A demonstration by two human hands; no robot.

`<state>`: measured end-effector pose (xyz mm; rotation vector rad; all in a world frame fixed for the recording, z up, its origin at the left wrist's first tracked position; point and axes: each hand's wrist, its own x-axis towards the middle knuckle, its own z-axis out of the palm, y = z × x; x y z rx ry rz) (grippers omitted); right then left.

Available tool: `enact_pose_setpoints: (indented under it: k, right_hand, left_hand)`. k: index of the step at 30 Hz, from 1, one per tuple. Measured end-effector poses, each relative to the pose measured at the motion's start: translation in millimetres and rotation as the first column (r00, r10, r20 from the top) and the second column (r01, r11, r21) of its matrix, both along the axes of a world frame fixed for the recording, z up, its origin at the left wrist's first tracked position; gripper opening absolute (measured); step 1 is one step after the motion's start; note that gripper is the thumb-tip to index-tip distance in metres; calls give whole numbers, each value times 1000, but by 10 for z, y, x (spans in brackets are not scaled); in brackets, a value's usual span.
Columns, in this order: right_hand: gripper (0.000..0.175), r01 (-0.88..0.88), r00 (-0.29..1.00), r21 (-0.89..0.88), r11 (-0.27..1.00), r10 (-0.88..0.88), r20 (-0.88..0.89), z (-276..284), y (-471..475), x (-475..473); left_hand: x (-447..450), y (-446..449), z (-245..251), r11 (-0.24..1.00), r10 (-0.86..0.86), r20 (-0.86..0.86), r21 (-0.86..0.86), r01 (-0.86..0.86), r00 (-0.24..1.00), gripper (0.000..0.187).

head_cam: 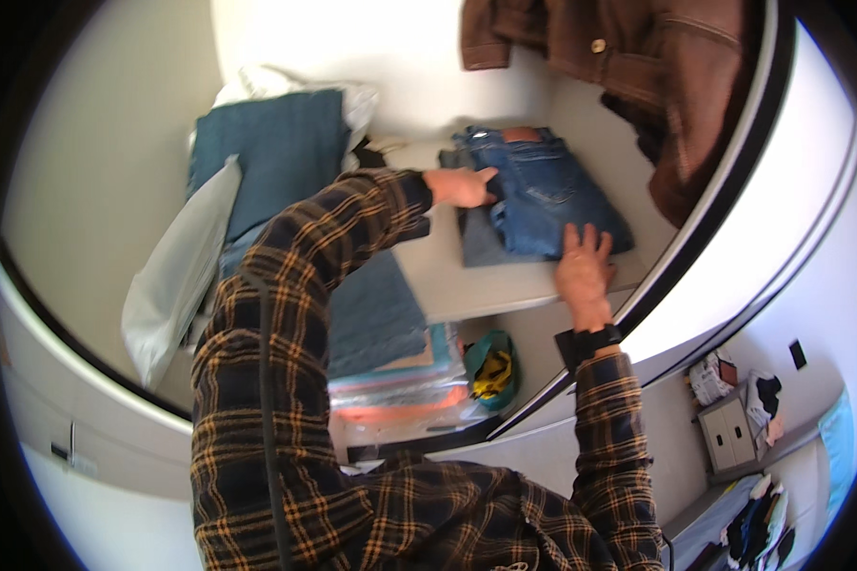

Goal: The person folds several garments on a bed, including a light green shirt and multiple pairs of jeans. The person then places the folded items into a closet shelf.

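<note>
Folded blue denim jeans [543,185] lie on a white wardrobe shelf [485,289], on top of a dark grey folded garment [482,239]. My left hand [460,187] reaches across to the left edge of this pile, its fingertips against dark cloth there. Whether those fingers pinch the fabric is hard to see. At the front edge of the jeans rests my right hand [584,275], palm down with the fingers spread, holding nothing. A black band circles the right wrist.
Left on the shelf is folded blue-green cloth [278,143] with a white plastic bag [178,278]. Below sit a bagged stack of folded items [400,400] and a green container [496,371] with yellow contents. A brown jacket [657,93] hangs at right.
</note>
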<state>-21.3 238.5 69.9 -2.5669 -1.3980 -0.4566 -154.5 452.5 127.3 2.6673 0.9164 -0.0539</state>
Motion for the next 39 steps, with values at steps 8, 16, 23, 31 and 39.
enact_pose_setpoints:
  k: [8, 16, 23, 31, 39]
  right_hand:
    - [45, -213, 972, 395, 893, 153, 179, -79, -141, -100]
    - [26, -562, 583, 661, 496, 805, -109, -322, -699, -1088]
    - [55, -864, 414, 395, 313, 887, 203, -113, -709, -1700]
    - [67, -935, 335, 229, 271, 886, 320, 10, -454, -2249]
    - [62, -924, 310, 318, 214, 905, 291, 216, -432, -2507]
  left_hand:
    - [-962, -886, 1259, 942, -247, 251, 288, 172, 936, 57]
    - [-2220, -2437, 659, 931, -111, 904, 240, -275, 414, 19]
    - [-2785, -3025, -1197, 623, 354, 870, -493, -607, -343, 35]
    - [-2778, -2808, -1253, 747, 543, 605, -665, 6, -582, 55]
    - [-2403, -2765, -792, 912, 201, 852, -344, -226, -484, 48]
